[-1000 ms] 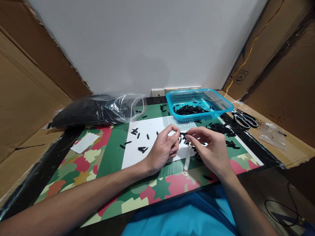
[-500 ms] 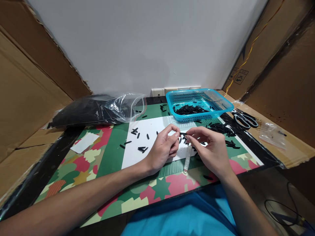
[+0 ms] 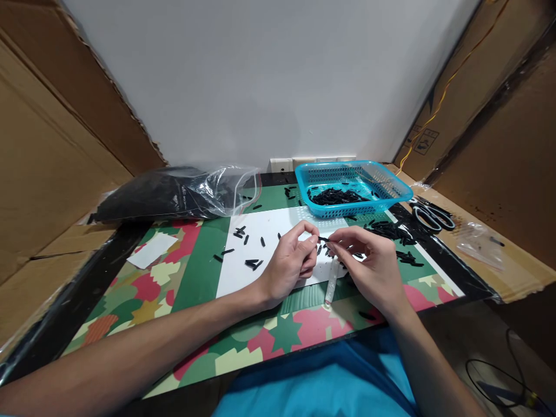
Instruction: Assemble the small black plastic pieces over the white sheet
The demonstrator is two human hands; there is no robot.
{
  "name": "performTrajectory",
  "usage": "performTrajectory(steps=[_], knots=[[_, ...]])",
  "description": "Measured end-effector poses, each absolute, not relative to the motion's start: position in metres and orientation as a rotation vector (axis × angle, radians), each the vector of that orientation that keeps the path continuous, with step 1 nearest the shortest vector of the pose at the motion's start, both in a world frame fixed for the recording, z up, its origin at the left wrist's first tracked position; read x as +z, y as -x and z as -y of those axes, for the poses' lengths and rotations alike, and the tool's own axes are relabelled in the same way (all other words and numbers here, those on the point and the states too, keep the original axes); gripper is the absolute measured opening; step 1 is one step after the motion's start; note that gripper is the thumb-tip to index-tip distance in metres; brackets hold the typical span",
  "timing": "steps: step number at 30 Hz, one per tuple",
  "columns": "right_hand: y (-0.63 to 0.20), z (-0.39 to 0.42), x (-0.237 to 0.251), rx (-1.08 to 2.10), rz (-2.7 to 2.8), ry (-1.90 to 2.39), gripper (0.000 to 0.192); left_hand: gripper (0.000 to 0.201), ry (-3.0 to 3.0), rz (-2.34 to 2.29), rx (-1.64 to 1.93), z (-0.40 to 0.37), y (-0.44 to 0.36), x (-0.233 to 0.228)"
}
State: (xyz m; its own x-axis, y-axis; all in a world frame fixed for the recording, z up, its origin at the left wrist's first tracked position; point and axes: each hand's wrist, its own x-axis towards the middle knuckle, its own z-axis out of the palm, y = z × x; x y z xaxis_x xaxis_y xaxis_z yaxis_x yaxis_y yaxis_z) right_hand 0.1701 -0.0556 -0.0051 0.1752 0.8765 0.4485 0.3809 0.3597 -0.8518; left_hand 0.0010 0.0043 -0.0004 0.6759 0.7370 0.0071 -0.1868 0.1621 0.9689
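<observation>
Between my two hands, above the white sheet (image 3: 278,223), is a small slim black piece (image 3: 324,238). My left hand (image 3: 296,255) pinches one end of it between thumb and forefinger, the other fingers curled in. The thumb and fingertips of my right hand (image 3: 369,255) close on the other end. What kind of piece it is, I cannot make out. Similar black pieces (image 3: 252,264) lie scattered on the sheet, and a pile of them (image 3: 388,230) is beyond my right hand. A whitish translucent tube (image 3: 332,284) lies below, between my wrists.
A blue plastic basket (image 3: 354,211) holding many black pieces stands at the back right. Black-handled scissors (image 3: 432,217) and a small clear bag (image 3: 480,243) lie to its right. At the back left is a zip bag (image 3: 174,194) full of black material. Cardboard walls (image 3: 56,116) flank the table.
The hands keep nearly the same pose, both still on the black piece. The whole view has shifted slightly.
</observation>
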Motion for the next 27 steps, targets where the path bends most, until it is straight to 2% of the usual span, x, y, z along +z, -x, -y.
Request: performTrajectory(steps=[8, 14, 18, 22, 27], knots=[[-0.186, 0.047, 0.017, 0.441, 1.561, 1.231, 0.009, 0.023, -1.183, -0.537, 0.713, -0.008, -0.002, -0.002], [-0.221, 0.005, 0.042, 0.154, 1.509, 1.367, 0.012, 0.025, -1.162, -0.553, 0.703, -0.01, -0.002, 0.0], [-0.228, 0.002, 0.044, 0.26, 1.486, 1.333, 0.026, 0.026, -1.161, -0.554, 0.699, -0.01, -0.002, 0.0], [-0.216, 0.025, 0.039, 0.344, 1.568, 1.311, 0.014, 0.027, -1.155, -0.563, 0.696, -0.011, -0.001, 0.0], [-0.181, 0.053, 0.024, 0.486, 1.678, 1.217, 0.012, 0.036, -1.163, -0.555, 0.615, -0.01, -0.001, -0.002]])
